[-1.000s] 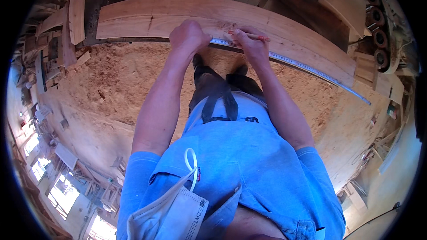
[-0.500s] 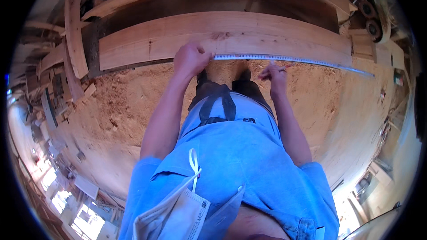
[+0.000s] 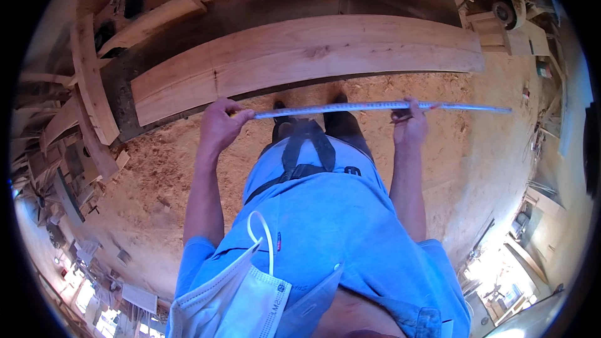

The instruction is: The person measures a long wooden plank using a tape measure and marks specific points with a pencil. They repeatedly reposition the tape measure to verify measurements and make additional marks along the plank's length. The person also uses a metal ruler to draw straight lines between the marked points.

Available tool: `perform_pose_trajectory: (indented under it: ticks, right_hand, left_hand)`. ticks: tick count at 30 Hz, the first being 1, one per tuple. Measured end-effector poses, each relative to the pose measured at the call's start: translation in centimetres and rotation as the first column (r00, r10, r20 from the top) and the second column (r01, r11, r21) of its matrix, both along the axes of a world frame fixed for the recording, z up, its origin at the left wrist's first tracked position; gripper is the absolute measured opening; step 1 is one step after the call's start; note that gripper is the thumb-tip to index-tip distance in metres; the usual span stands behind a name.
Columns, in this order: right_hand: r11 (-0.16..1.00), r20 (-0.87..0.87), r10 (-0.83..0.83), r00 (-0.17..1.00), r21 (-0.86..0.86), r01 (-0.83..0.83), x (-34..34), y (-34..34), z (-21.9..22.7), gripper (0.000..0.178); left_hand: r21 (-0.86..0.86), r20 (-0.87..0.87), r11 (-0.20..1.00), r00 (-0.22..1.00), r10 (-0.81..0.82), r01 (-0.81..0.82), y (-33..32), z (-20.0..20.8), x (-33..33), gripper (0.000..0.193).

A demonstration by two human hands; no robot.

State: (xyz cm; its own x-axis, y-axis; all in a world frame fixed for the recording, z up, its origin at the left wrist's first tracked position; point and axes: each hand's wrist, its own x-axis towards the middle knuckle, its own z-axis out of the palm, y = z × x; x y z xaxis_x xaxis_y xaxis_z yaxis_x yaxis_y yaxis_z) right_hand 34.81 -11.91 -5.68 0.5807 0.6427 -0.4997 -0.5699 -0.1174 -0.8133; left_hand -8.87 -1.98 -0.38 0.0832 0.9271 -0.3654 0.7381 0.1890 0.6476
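A tape measure's pale extended blade [image 3: 357, 107] stretches across in front of my body, nearer to me than the plank. At its left end my left hand [image 3: 220, 128] is closed, with a bit of yellow showing at the fingers; the hand hides most of what it grips there. My right hand [image 3: 410, 126] pinches the blade farther along, and the blade's free end runs on past it to the right. A thin, dark, stick-like thing also shows at the right fingers, too small to name. Beyond both hands lies a long, wide wooden plank [image 3: 300, 53] with a dark knot.
Sawdust and chips cover the floor [image 3: 163, 181] around my feet. More boards [image 3: 94, 81] stand at the left, and another board [image 3: 153, 22] lies behind the plank. Round wheel-like parts [image 3: 503, 14] are at the far right. A face mask [image 3: 235, 300] hangs at my chest.
The tape has come away from the plank's near edge toward my body. My left hand has moved left and nearer; my right hand has shifted slightly right and now grips the blade.
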Motion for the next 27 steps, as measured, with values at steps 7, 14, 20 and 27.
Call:
perform_pose_trajectory:
  ticks: [7, 14, 20, 27]
  right_hand:
    - [0.982, -0.035, 0.168, 0.985, -0.084, -0.170, -9.9, 3.8, 0.9, 0.016]
    - [0.965, -0.054, 0.224, 0.973, -0.127, -0.229, -11.2, 7.4, 1.5, 0.016]
    - [0.925, -0.102, 0.320, 0.942, -0.183, -0.334, -13.7, 9.1, 1.3, 0.016]
    - [0.917, -0.059, 0.281, 0.958, -0.277, -0.286, -12.5, 9.3, 0.7, 0.016]
  left_hand:
    - [0.074, -0.075, 0.994, 0.994, 0.080, -0.075, 0.4, 0.4, -2.9, 0.034]
    - [0.169, -0.128, 0.981, 0.985, 0.114, -0.091, 1.1, 0.1, -5.8, 0.035]
    - [0.216, -0.166, 0.971, 0.976, 0.141, -0.103, 1.8, -0.6, -4.9, 0.035]
    - [0.183, -0.226, 0.977, 0.963, 0.150, -0.109, 1.9, -1.1, -5.4, 0.035]
